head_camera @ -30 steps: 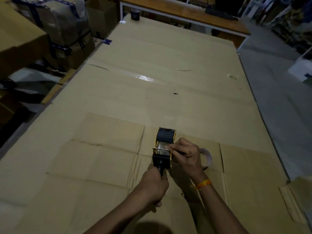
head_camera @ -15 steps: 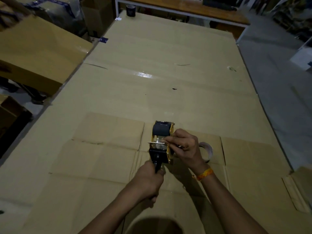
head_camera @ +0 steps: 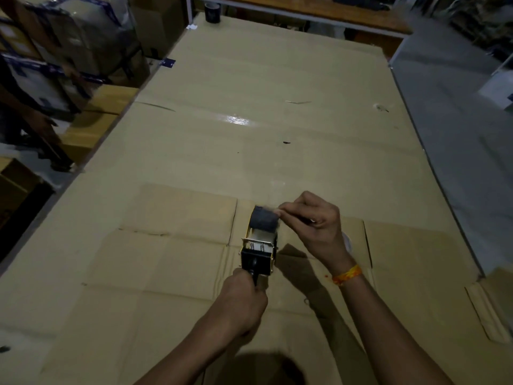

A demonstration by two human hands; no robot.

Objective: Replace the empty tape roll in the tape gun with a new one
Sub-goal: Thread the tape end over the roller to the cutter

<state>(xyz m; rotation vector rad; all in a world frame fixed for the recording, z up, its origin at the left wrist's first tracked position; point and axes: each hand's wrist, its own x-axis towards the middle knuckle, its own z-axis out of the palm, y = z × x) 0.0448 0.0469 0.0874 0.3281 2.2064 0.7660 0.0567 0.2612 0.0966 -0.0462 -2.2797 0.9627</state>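
A long worktop (head_camera: pixel 249 87) covered in flattened cardboard runs from the near edge to the far end, where a wooden bench (head_camera: pixel 319 9) crosses behind it. Wrapped boxes (head_camera: pixel 69 43) are stacked off the left side, and grey floor (head_camera: pixel 458 129) lies along the right. On the near part of the worktop lies a smaller cardboard sheet (head_camera: pixel 172 245) with creased flaps. Over this sheet, near the middle, the tape gun (head_camera: pixel 259 245) is held upright above the cardboard, its black handle toward the person and its dark roller end pointing away. The left hand (head_camera: pixel 244 301) is closed in a fist around the handle, a firm grip on the tape gun from the near side. The right hand (head_camera: pixel 313 223) reaches in from the right, its fingers (head_camera: pixel 288 215) pinched together just at the far right corner of the dark roller; a faint blurred film shows there, so this grip looks closed, though what it pinches cannot be told for certain. An orange band (head_camera: pixel 347 274) circles the right wrist. Just right of the right hand, partly hidden behind it, a tape roll (head_camera: pixel 348 241) lies on the cardboard sheet. At the far left corner of the worktop stands a small dark cup (head_camera: pixel 212 12).
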